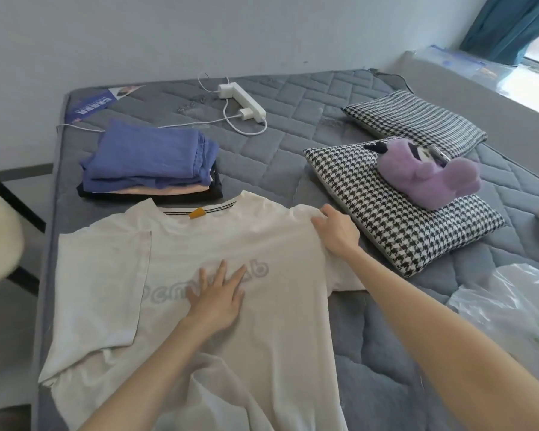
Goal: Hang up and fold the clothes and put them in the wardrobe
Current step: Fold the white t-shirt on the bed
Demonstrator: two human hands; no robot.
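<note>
A white T-shirt (271, 244) lies spread face down on the grey mattress (293, 144), collar away from me, its left sleeve folded in over the body. My left hand (218, 297) presses flat on the middle of the shirt, fingers straight and spread. My right hand (336, 228) grips the fabric at the shirt's right shoulder, fingers curled into it. Behind the collar sits a stack of folded clothes (150, 160), blue on top, pink and black beneath.
Two houndstooth pillows (371, 219) lie to the right, a purple plush toy (430, 178) on the nearer one. A white power strip (246, 101) with cables lies at the back. A clear plastic bag (511, 309) is at the right, a chair (0, 237) at the left.
</note>
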